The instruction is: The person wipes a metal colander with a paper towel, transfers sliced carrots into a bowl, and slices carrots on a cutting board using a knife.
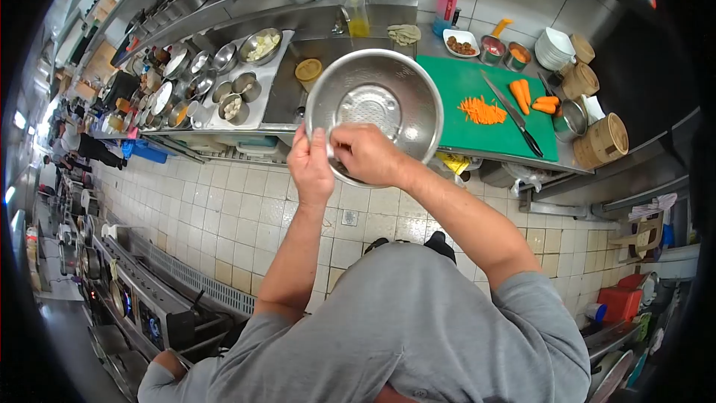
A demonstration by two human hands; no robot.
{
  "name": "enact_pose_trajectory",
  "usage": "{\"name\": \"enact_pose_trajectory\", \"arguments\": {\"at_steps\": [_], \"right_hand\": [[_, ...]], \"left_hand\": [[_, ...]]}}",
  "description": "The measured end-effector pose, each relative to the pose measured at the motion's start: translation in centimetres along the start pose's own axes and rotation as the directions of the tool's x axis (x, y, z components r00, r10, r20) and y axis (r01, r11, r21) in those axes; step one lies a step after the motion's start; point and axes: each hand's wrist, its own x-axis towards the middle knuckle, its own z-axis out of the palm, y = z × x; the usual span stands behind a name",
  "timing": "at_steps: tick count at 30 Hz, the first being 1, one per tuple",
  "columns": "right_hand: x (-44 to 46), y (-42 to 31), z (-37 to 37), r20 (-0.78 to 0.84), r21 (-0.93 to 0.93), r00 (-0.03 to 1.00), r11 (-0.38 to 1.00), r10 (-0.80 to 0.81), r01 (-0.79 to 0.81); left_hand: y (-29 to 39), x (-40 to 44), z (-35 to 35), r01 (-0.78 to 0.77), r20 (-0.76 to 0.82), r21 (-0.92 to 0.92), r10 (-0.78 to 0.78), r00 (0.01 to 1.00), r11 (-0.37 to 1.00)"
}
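A large metal bowl (424, 104) with a perforated-looking bottom tilts over the sink's edge. My left hand (311, 168) grips its near-left rim, thumb up. Curled fingers close my right hand (367, 153) at the same rim, close to the left thumb; a small whitish bit shows between the hands, too little to name. Right of the bowl lies a green cutting board (455, 78) with shredded carrot (482, 110), a knife (514, 113) and whole carrots (520, 95). Behind the bowl's left side stands a yellow-lidded container (308, 70).
Metal bowls of food (261, 45) stand on the left counter. A pink bottle (446, 6), a dish of brown pieces (461, 43), stacked white plates (553, 48) and bamboo steamers (601, 142) line the right side. Stoves (145, 306) stand behind at left; another person (89, 145) is far left.
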Motion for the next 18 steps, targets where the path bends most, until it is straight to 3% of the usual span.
{"name": "enact_pose_trajectory", "arguments": {"at_steps": [2, 3, 4, 6, 7, 9, 10, 11, 12, 14, 16, 18], "right_hand": [[-0.5, -0.3, -1.3, 0.282, 0.052, 0.958, 0.996, 0.052, -0.069], [0.0, -0.3, -1.9, 0.309, 0.020, 0.949, 0.997, 0.069, -0.079], [0.9, 0.7, -1.0, 0.129, -0.085, 0.992, 0.996, -0.002, 0.013], [3.0, 2.0, -1.0, -0.319, -0.002, 0.931, 0.982, 0.178, -0.189], [3.5, 2.2, -0.6, -0.321, -0.001, 0.930, 0.981, 0.181, -0.192], [4.3, 2.1, -0.3, -0.323, 0.436, 0.795, 0.827, 0.513, -0.356], [3.6, 1.7, -0.4, -0.324, 0.434, 0.793, 0.826, 0.516, -0.361], [2.4, 1.0, -0.3, -0.130, 0.262, 0.927, 0.914, 0.351, -0.310], [1.5, 0.0, -0.5, 0.106, 0.104, 0.977, 0.975, 0.187, -0.198], [-0.6, -0.7, -2.1, 0.416, -0.009, 0.902, 0.993, 0.112, -0.119], [-1.7, -2.4, -5.3, 0.572, -0.360, 0.765, 0.929, 0.296, -0.090], [-1.8, -3.1, -9.0, 0.524, -0.703, 0.709, 0.710, 0.471, 0.048]], "left_hand": [[-1.4, 0.3, -0.4, 0.135, 0.008, -0.249, -0.137, 0.990, 0.959], [-1.3, 0.1, -0.4, 0.145, 0.012, -0.181, -0.145, 0.989, 0.973], [-1.4, 0.0, -0.2, 0.150, 0.012, -0.177, -0.151, 0.989, 0.973], [-1.4, 0.2, 0.5, 0.087, 0.071, -0.120, -0.079, 0.994, 0.989], [-1.2, 0.3, 0.5, 0.090, 0.074, -0.118, -0.081, 0.994, 0.989], [-0.4, 1.2, 0.4, 0.112, 0.101, -0.080, -0.104, 0.989, 0.990], [-0.3, 1.4, 0.3, 0.127, 0.114, -0.063, -0.120, 0.986, 0.990], [-1.0, 1.5, 0.0, 0.128, 0.117, -0.067, -0.120, 0.986, 0.990], [-2.4, 1.7, -0.4, 0.155, 0.105, -0.134, -0.141, 0.984, 0.979], [-2.8, 2.3, -0.9, 0.180, 0.086, -0.200, -0.166, 0.982, 0.963], [-1.4, 2.9, -1.5, 0.016, 0.009, 0.042, -0.017, 1.000, 0.999], [-0.7, 2.9, -1.9, 0.044, -0.022, 0.033, -0.044, 0.999, 0.998]]}}
